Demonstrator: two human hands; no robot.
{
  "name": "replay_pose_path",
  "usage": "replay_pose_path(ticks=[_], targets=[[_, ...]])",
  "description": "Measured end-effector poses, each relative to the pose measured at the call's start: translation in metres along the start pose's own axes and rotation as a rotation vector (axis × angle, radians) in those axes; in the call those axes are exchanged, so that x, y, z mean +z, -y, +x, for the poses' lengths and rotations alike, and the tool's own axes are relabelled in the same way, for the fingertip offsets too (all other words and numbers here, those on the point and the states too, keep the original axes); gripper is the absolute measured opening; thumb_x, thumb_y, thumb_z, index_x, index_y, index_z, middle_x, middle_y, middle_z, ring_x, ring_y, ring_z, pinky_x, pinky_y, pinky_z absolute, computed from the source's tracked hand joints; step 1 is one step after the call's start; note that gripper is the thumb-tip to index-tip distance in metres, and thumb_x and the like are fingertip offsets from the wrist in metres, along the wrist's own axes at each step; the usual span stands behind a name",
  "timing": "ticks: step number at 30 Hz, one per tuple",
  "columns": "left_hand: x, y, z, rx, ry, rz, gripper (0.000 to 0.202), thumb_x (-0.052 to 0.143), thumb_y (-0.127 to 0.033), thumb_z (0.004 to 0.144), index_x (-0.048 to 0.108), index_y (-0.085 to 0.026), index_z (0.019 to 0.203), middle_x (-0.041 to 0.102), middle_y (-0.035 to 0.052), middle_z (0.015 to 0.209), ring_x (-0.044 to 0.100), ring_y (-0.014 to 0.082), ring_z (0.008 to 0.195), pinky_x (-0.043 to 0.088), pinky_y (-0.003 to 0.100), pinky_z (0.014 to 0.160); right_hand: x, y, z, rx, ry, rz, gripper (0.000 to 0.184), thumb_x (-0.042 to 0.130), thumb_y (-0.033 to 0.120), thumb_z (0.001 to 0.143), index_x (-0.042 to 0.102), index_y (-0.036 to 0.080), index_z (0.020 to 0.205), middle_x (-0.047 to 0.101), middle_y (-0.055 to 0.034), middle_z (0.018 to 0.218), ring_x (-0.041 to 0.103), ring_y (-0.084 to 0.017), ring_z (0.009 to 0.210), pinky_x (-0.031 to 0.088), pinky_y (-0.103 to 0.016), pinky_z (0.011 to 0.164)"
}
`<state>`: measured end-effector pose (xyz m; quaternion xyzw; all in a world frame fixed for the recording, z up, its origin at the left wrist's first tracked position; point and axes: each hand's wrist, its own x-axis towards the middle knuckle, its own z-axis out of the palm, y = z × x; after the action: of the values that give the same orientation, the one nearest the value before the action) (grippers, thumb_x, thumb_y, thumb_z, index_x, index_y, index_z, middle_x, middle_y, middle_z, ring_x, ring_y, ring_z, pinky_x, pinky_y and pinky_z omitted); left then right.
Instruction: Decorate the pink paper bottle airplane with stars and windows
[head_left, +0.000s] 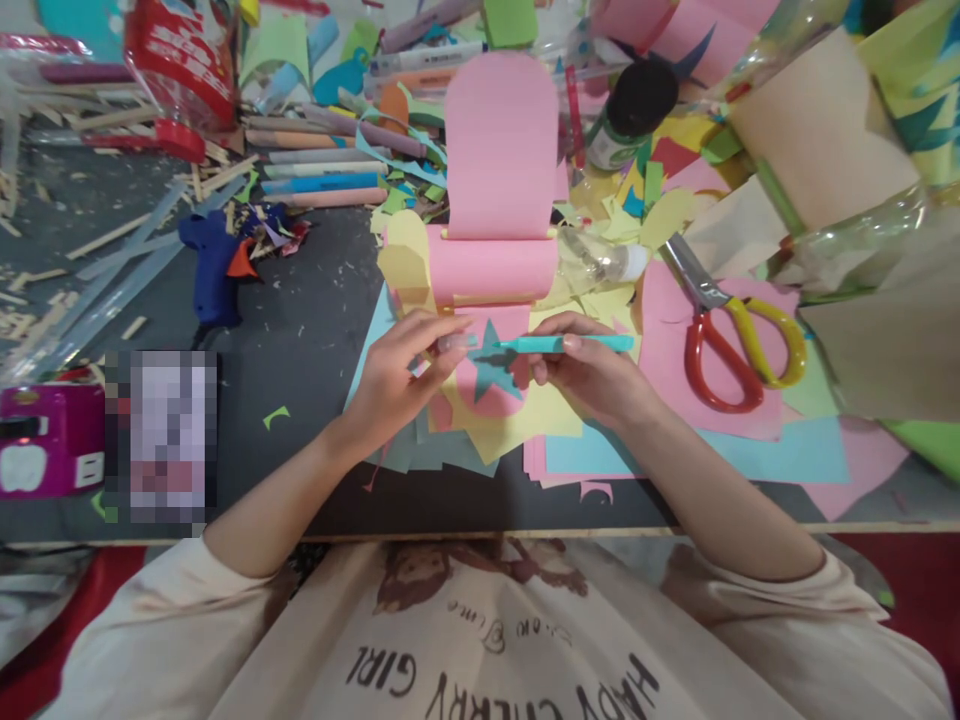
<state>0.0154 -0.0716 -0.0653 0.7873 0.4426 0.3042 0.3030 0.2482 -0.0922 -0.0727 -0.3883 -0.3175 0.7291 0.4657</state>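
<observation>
Closed around a slim turquoise marker (577, 344), my right hand (581, 365) keeps its tip pointing left over a teal paper star (491, 372). Between the thumb and fingers of my left hand (405, 365) is a small greyish marker cap (459, 341), apart from the tip. The star lies on a pink paper piece (514, 320). Behind it is a pink paper roll (491, 268), with a round-ended pink strip (502, 140) beyond and yellow paper ovals (405, 262) at its left. Yellow paper (525, 435) lies underneath.
Scissors (731, 335) with red and yellow handles rest on pink paper at right. A blue glue gun (212, 265) and a blurred-out rectangular object (169, 435) are at left. Markers (322, 185), a red-labelled bottle (184, 75), a black-lidded jar (637, 110) and scraps crowd the back.
</observation>
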Motion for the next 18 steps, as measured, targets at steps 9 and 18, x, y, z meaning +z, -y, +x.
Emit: replay_pose_path(ticks=[9,18], targets=[[0.011,0.005,-0.007,-0.028,-0.066,-0.357,0.02,0.055,-0.04,0.103,0.061,-0.023,0.112,0.078,0.0049,0.11,0.077,0.0179,0.099,0.06,0.027,0.084,-0.001,0.0,-0.001,-0.012,0.018,0.017,0.031,0.087,0.046,0.07,0.075,0.023,0.086,0.07,0.0042,0.062,0.066,-0.014,0.058,0.059,-0.031,0.061],[0.012,0.007,-0.001,-0.036,-0.178,-0.59,0.035,0.081,-0.052,0.083,0.067,-0.021,0.091,0.071,0.0019,0.088,0.069,0.0134,0.078,0.058,0.024,0.07,-0.002,-0.002,-0.003,-0.006,0.031,-0.018,0.029,0.088,0.046,0.071,0.08,0.024,0.087,0.073,0.0018,0.067,0.065,-0.013,0.061,0.059,-0.031,0.064]])
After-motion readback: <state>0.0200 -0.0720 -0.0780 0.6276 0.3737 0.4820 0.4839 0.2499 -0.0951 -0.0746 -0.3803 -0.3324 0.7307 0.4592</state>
